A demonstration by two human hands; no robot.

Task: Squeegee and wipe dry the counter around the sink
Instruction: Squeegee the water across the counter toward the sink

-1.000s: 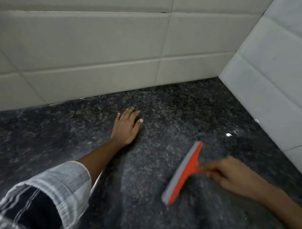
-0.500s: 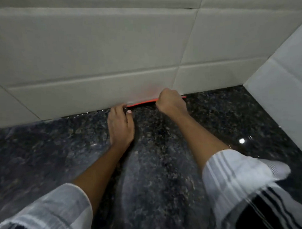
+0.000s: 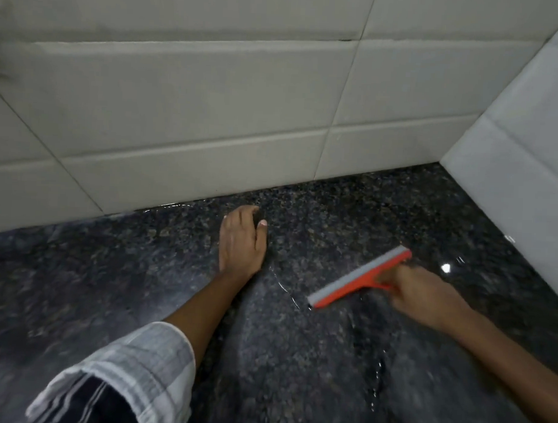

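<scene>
Tiled walls are meeting a dark desk (image 3: pixel 110 284) still streaked with water, where the right hand (image 3: pixel 425 295) is gripping the squeegee (image 3: pixel 359 277) mid-surface, the left hand (image 3: pixel 242 241) is resting flat, and wiping dry looks undone.

Left hand (image 3: pixel 242 241) rests flat on the wet dark bench (image 3: pixel 110 284); at its 4 o'clock, right hand (image 3: pixel 423 295) grips an orange squeegee (image 3: pixel 359 277).
</scene>
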